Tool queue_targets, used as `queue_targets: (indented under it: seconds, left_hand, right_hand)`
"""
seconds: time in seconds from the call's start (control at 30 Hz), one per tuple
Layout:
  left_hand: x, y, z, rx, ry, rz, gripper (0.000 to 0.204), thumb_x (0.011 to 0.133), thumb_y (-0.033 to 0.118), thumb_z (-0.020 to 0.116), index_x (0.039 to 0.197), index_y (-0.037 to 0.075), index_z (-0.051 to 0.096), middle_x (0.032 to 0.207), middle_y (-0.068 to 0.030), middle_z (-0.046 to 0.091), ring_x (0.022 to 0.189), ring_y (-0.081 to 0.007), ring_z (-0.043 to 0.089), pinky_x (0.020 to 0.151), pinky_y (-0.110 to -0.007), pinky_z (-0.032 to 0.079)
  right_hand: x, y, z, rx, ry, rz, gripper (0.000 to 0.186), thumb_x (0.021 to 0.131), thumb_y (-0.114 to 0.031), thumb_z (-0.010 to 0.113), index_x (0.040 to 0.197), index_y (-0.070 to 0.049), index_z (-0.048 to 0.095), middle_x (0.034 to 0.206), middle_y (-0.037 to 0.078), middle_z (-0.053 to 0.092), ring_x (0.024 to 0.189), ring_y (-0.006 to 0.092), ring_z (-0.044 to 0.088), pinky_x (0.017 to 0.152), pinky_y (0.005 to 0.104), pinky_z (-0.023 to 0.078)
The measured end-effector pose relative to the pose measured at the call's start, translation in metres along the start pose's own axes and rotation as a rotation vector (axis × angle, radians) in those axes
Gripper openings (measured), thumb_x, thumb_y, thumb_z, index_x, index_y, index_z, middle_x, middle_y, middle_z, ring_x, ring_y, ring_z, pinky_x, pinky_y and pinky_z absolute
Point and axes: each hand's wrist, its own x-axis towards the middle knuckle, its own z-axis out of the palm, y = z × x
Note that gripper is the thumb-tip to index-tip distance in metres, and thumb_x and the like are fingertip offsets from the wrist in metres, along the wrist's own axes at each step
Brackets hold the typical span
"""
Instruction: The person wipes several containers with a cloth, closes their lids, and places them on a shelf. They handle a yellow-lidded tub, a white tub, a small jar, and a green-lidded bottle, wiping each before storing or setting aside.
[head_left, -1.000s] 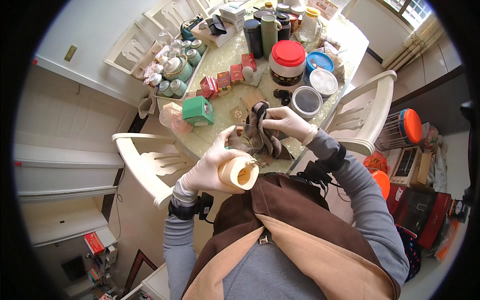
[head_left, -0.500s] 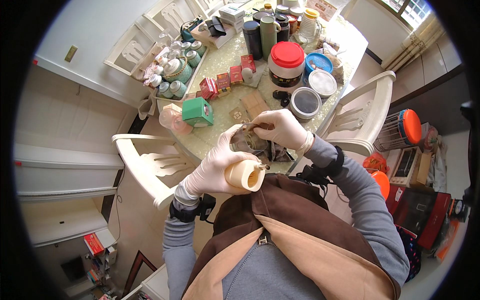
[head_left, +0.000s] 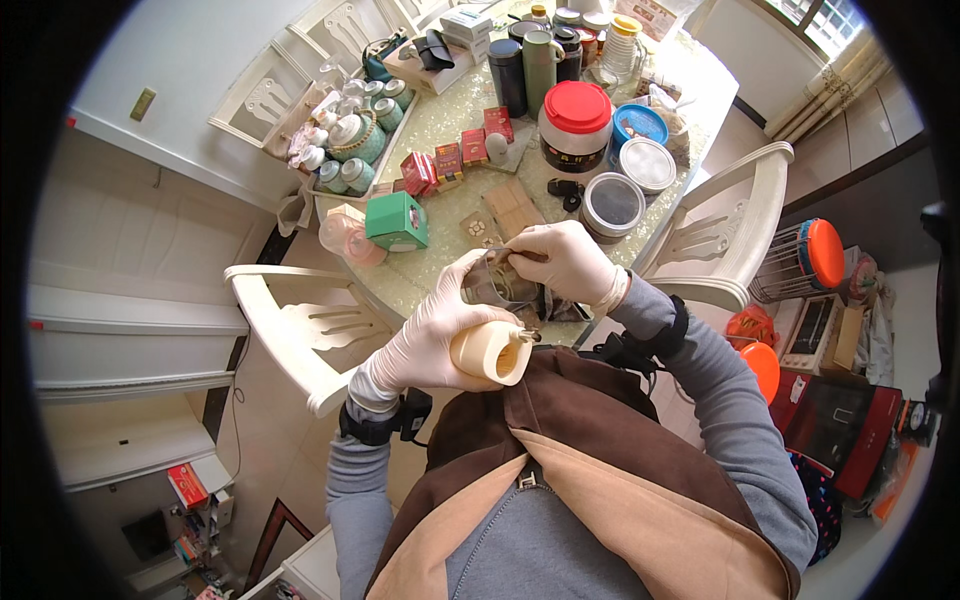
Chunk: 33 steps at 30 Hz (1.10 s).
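Both my hands wear white gloves. My left hand (head_left: 437, 328) is wrapped round a cream-coloured, rounded plastic piece (head_left: 490, 354) with a hollow open end and a small metal-looking tip at its upper side. Just beyond it, a clear, brownish-looking see-through container (head_left: 505, 282) sits between the two hands, partly covered by the left fingers. My right hand (head_left: 568, 262) is closed in a pinch at that container's upper edge; whatever lies between its fingertips is hidden. Whether the cream piece and the clear container are joined, I cannot tell.
A marbled table (head_left: 435, 285) carries a green box (head_left: 396, 222), small red boxes (head_left: 419, 173), a red-lidded jar (head_left: 576, 122), a round tin (head_left: 612, 206), flasks (head_left: 508, 78) and a tray of teal crockery (head_left: 362, 150). White chairs stand left (head_left: 300, 325) and right (head_left: 728, 225).
Both hands keep nearly the same places. The clear container and the right fingertips have shifted only slightly, and the view has moved a little.
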Motion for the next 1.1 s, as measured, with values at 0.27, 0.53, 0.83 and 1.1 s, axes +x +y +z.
queue_targets:
  seconds: [0.27,0.53,0.83,1.1]
  left_hand:
    - [0.0,0.002,-0.001,0.01,0.007,-0.021,0.062,0.051,0.027,0.087,0.108,0.014,0.067,0.14,-0.0281,0.028,0.132,-0.0446,0.028,0.109,-0.046,0.027]
    - [-0.002,0.002,-0.004,0.003,0.009,0.02,0.062,0.05,0.029,0.089,0.106,0.014,0.067,0.141,-0.0282,0.028,0.132,-0.0446,0.029,0.109,-0.047,0.026]
    - [0.001,0.004,-0.004,-0.003,0.014,0.031,0.063,0.05,0.029,0.089,0.107,0.014,0.067,0.14,-0.0284,0.029,0.132,-0.0449,0.029,0.109,-0.047,0.026]
    - [-0.001,-0.014,0.002,-0.37,0.089,-0.042,0.066,0.049,0.024,0.089,0.11,0.01,0.065,0.139,-0.0227,0.031,0.133,-0.0373,0.03,0.109,-0.042,0.026]
  right_hand:
    - [-0.002,0.001,0.0,-0.028,-0.002,0.016,0.016,0.08,-0.017,0.063,0.088,-0.004,0.069,0.075,0.016,0.063,0.07,0.0317,0.063,0.064,0.0356,0.05]
    - [0.001,0.013,0.004,0.504,-0.041,0.123,0.015,0.081,-0.008,0.066,0.094,-0.001,0.069,0.077,0.004,0.064,0.07,0.0109,0.058,0.064,0.0259,0.048]
    - [-0.003,0.003,-0.005,0.717,-0.066,0.414,0.012,0.083,-0.007,0.067,0.091,0.002,0.067,0.078,0.002,0.064,0.072,0.0043,0.057,0.065,0.0201,0.048]
    - [0.002,0.01,-0.004,0.819,-0.042,0.471,0.021,0.092,-0.017,0.057,0.094,0.003,0.065,0.079,0.004,0.063,0.069,0.0081,0.059,0.062,0.0225,0.05]
